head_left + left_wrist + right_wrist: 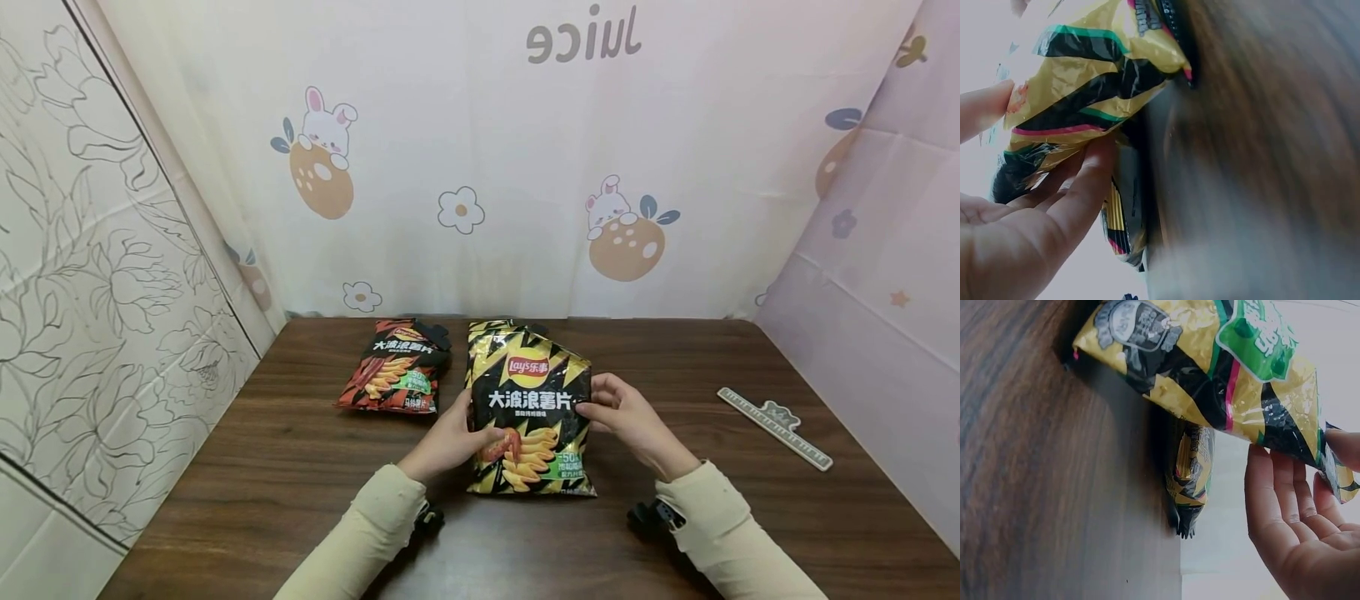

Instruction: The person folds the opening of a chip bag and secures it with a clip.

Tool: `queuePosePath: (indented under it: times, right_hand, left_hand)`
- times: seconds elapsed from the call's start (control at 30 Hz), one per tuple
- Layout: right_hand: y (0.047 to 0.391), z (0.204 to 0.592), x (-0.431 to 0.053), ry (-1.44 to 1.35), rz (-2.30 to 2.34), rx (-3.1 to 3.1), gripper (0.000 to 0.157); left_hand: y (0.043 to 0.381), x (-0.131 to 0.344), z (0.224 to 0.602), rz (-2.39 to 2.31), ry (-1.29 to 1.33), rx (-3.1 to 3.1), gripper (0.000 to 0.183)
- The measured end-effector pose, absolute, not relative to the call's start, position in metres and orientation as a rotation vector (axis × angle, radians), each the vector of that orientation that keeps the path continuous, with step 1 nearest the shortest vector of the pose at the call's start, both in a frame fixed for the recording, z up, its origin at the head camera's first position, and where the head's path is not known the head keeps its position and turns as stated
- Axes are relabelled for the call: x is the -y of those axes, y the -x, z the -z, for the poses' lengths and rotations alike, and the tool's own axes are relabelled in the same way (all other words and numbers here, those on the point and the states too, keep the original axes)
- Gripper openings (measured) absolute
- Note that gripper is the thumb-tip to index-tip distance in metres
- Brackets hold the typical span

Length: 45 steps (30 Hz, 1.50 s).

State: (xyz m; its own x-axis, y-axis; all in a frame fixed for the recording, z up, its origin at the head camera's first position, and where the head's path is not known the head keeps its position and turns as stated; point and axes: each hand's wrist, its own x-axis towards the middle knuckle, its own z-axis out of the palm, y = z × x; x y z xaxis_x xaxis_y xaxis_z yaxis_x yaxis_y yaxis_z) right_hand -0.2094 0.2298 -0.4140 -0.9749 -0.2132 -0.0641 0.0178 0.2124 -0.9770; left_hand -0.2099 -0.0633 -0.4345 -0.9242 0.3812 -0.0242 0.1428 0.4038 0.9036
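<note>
A black and yellow bag of Lay's potato chips [531,417] stands tilted back at the middle of the table, its printed front towards me. My left hand [453,440] grips its left side, thumb on the front and fingers behind, as the left wrist view shows on the bag [1079,81]. At the upper right edge, my right hand [628,418] pinches the bag between thumb and fingers. In the right wrist view the bag's lower edge [1210,412] runs beside those fingers. Behind it lies a second black and yellow chip bag [486,327], mostly hidden.
To the left lies a red and black chip bag [393,367] with a black clip [437,335] at its top corner. A long white bag clip [776,427] lies at the right. Printed curtains [525,150] stand behind the brown wooden table [255,500].
</note>
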Motion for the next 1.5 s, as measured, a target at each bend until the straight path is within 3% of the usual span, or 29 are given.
queuePosePath:
  times: [0.87,1.5]
  right_hand:
    - [0.213,0.396,-0.222,0.195,1.773,-2.427,0.053]
    - [0.23,0.39,-0.213,0.133,1.759,-2.558,0.049]
  left_hand:
    - [0.201,0.081,0.435,-1.528,-0.443,-2.425,0.094]
    - [0.2,0.088,0.433,-1.564,-0.463,-2.405,0.091]
